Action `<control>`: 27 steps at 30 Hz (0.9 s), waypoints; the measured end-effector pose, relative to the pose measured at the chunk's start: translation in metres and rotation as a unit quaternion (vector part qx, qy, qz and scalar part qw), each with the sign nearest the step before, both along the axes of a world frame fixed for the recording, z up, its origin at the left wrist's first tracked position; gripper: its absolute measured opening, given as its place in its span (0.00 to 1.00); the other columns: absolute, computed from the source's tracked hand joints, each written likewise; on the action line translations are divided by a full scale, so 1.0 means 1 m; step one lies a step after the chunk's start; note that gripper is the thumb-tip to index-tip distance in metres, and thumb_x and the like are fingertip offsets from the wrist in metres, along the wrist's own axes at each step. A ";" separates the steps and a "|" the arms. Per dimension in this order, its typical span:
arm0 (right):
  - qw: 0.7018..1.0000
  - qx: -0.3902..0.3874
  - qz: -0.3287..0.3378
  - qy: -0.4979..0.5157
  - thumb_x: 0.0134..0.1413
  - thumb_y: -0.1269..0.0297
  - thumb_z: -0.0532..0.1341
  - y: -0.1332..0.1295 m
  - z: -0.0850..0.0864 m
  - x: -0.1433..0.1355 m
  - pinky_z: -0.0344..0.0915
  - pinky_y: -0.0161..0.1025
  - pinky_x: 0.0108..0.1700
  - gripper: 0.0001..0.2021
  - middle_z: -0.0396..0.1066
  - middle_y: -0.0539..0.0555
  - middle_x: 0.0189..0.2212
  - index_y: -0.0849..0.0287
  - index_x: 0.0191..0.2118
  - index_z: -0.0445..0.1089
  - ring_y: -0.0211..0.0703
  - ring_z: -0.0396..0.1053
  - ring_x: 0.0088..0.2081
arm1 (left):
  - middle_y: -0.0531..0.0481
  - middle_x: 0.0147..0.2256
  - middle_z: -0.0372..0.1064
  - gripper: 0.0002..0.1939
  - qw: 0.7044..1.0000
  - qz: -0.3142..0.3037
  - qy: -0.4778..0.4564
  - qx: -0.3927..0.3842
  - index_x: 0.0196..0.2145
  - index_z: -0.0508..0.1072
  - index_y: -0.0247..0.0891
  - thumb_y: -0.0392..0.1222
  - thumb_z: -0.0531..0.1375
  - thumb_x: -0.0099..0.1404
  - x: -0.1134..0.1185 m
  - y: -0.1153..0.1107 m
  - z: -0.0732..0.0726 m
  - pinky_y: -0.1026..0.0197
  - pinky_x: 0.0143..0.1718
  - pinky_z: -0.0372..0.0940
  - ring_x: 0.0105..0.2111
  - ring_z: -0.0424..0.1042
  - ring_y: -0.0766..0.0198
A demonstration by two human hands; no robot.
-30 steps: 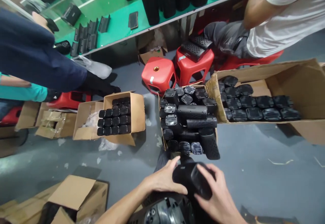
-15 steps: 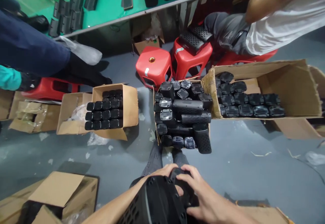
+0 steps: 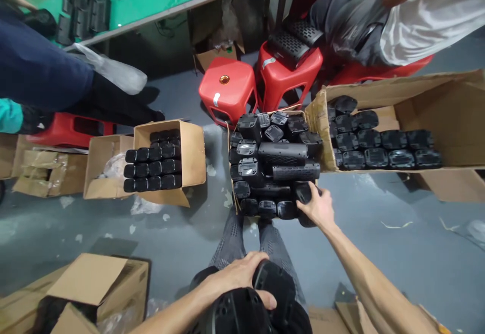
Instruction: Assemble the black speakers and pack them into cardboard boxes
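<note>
Down at my lap, my left hand (image 3: 242,276) is wrapped around a black plastic casing (image 3: 279,286) with rounded ends. A second black casing (image 3: 237,314) lies against my left forearm, nearer to me. My right hand (image 3: 319,206) reaches forward and grips the top of an upright black casing (image 3: 302,191) at the front right corner of the middle carton. That carton is packed with similar casings, some on end, some lying flat like the perforated casing (image 3: 283,153). The fingertips of my right hand are partly hidden behind the casing.
To the right stands a large carton (image 3: 447,111) partly filled with casings; at left a smaller carton (image 3: 194,154) holds rows of them. Two red stools (image 3: 227,84) stand beyond, one bearing perforated panels (image 3: 290,48). Co-workers sit at the green bench (image 3: 151,0). An opened carton (image 3: 89,278) lies lower left.
My right hand has left the casing at my lap and moved forward to the one in the middle carton. My left hand keeps its hold. The view has shifted slightly.
</note>
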State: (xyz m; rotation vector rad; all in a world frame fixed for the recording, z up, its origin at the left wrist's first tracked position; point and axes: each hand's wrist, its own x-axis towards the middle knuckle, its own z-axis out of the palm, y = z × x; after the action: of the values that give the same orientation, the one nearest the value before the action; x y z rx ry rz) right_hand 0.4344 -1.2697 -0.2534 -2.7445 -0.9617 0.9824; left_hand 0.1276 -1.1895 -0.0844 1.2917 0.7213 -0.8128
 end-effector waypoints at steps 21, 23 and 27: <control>0.907 0.322 0.266 0.057 0.49 0.76 0.63 -0.058 0.025 -0.144 0.66 0.67 0.61 0.46 0.55 0.64 0.66 0.44 0.73 0.55 0.69 0.60 0.65 | 0.45 0.63 0.67 0.46 1.000 0.001 -0.018 0.008 0.66 0.63 0.55 0.65 0.71 0.53 0.001 0.008 0.010 0.40 0.61 0.64 0.59 0.71 0.37; 0.896 0.330 0.290 0.061 0.46 0.78 0.63 -0.046 0.017 -0.149 0.64 0.66 0.62 0.45 0.57 0.64 0.67 0.45 0.72 0.59 0.68 0.59 0.66 | 0.45 0.63 0.66 0.46 1.000 0.003 -0.015 0.009 0.66 0.63 0.55 0.64 0.71 0.53 -0.001 0.012 0.011 0.39 0.61 0.63 0.59 0.70 0.36; 0.887 0.325 0.319 0.075 0.45 0.78 0.64 -0.026 0.009 -0.158 0.62 0.67 0.63 0.43 0.58 0.66 0.67 0.49 0.70 0.64 0.69 0.58 0.67 | 0.45 0.64 0.66 0.47 1.000 0.017 -0.014 0.011 0.67 0.63 0.54 0.64 0.71 0.53 -0.009 0.019 0.009 0.40 0.62 0.63 0.60 0.70 0.37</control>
State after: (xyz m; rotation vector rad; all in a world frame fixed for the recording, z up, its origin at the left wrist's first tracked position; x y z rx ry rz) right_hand 0.2765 -1.2956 -0.2444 -1.7953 -1.8136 0.7102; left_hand 0.1188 -1.1709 -0.0750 1.3047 0.7294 -0.7591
